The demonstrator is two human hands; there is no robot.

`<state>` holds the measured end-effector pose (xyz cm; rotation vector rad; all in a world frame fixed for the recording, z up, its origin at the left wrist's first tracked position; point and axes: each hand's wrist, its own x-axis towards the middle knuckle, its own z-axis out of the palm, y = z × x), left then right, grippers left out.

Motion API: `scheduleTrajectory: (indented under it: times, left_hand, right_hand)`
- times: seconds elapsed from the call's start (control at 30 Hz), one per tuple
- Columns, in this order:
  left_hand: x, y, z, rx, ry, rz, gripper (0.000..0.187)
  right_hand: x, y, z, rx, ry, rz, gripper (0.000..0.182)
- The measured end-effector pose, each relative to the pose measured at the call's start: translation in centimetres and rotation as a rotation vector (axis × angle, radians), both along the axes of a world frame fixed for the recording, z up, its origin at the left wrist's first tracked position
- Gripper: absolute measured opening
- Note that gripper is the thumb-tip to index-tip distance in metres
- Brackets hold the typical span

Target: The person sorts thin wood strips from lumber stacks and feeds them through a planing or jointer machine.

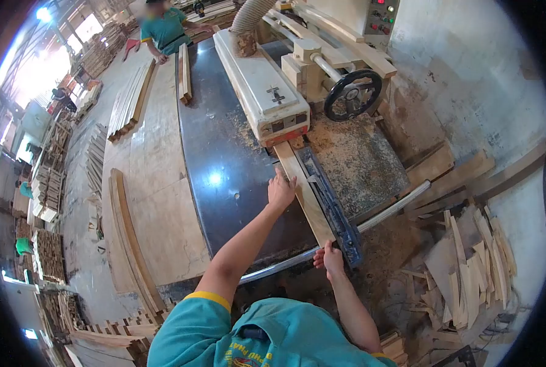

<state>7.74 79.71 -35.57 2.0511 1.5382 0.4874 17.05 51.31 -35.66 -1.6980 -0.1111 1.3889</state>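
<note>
A long wooden board (308, 197) lies on the dark metal machine table, its far end under the white housing (262, 92) of a woodworking machine. Its right edge runs along a blue-black guide fence (331, 208). My left hand (281, 191) grips the board partway along its left side, with the thumb over the top. At the near end, my right hand (330, 259) holds the board with curled fingers and a raised thumb. The part of the board beneath the housing is hidden.
Beside the housing is a black handwheel (353, 95). Sawdust covers the table (371, 165) right of the fence. Long strips (131, 101) and a curved piece (129, 235) lie on the left-hand wooden surface. Offcuts (468, 269) heap at right. A co-worker (165, 30) stands at the far end.
</note>
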Motion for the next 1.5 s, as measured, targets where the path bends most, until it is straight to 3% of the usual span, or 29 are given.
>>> scheduleTrajectory:
  times: [0.13,0.27,0.3,0.43,0.5,0.57,0.6,0.63,0.7,0.77,0.83,1.0,1.17,1.23,1.27,1.3,1.37,1.47,1.5]
  left_hand:
    - [-6.2,-5.8,2.5,0.058,-0.231,0.032,0.056]
    - [-16.4,-13.0,3.0,0.044,-0.424,0.332,0.036]
    - [-18.8,-15.2,4.1,0.077,-0.475,0.418,0.030]
    - [-31.2,-21.1,-0.8,0.180,-0.551,0.769,0.024]
    - [-38.3,-23.5,-3.7,0.205,-0.558,1.215,0.024]
    - [-45.4,-26.1,-2.9,-0.155,-1.058,1.466,0.028]
    - [-48.1,-27.0,-3.6,-0.063,-1.308,1.667,0.035]
    - [-51.1,-27.8,-4.4,-0.032,-1.312,1.693,0.035]
    - [-56.4,-29.3,-5.9,0.008,-1.773,1.879,0.034]
    - [-58.1,-30.8,-6.1,0.053,-1.741,1.882,0.039]
    - [-58.7,-31.3,-5.1,-0.037,-1.964,1.621,0.038]
    - [-57.7,-32.3,-4.6,0.005,-2.077,1.553,0.037]
    - [-50.9,-32.6,-2.5,-0.398,-1.958,1.216,0.044]
    - [-46.4,-33.2,-1.8,-0.340,-1.908,1.033,0.042]
    - [-44.0,-33.3,-0.7,-0.361,-1.835,1.080,0.040]
    - [-43.1,-33.1,-2.5,-0.403,-1.828,0.971,0.040]
    - [-39.2,-33.2,0.2,-0.404,-1.792,0.907,0.039]
    - [-35.9,-32.8,-0.2,-0.552,-1.611,0.669,0.038]
    - [-34.5,-32.5,0.2,-0.584,-1.486,0.720,0.037]
  right_hand:
    - [0.1,3.8,0.1,-0.023,0.023,-0.002,0.057]
    - [-0.3,7.6,0.9,-0.020,0.005,-0.014,0.060]
    - [-0.6,8.5,1.0,-0.010,0.002,-0.019,0.060]
    - [-1.4,11.6,-0.7,0.096,0.089,-0.120,0.063]
    - [-1.9,12.5,-2.3,0.209,0.218,-0.177,0.063]
    - [-3.1,12.5,-1.6,0.200,0.101,-0.084,0.059]
    - [-3.9,11.8,-0.5,0.215,0.052,-0.008,0.057]
    - [-4.5,10.9,0.8,0.241,0.063,0.058,0.055]
    - [-5.6,9.3,1.7,0.302,0.091,0.105,0.054]
    - [-6.7,7.6,2.1,0.310,0.093,0.153,0.054]
    - [-7.6,5.9,2.2,0.321,0.093,0.186,0.054]
    - [-8.7,2.2,2.3,0.299,0.104,0.310,0.051]
    - [-9.8,-0.1,2.8,0.300,0.039,0.473,0.046]
    - [-10.7,-0.7,3.0,0.308,0.031,0.517,0.043]
    - [-11.3,-0.8,2.9,0.322,0.041,0.564,0.042]
    - [-11.9,-1.1,2.9,0.334,0.051,0.612,0.040]
    - [-13.5,-1.3,3.8,0.316,0.059,0.639,0.035]
    - [-15.8,-1.3,4.3,0.391,0.037,0.849,0.028]
    - [-16.6,-1.3,4.4,0.388,0.036,0.852,0.028]
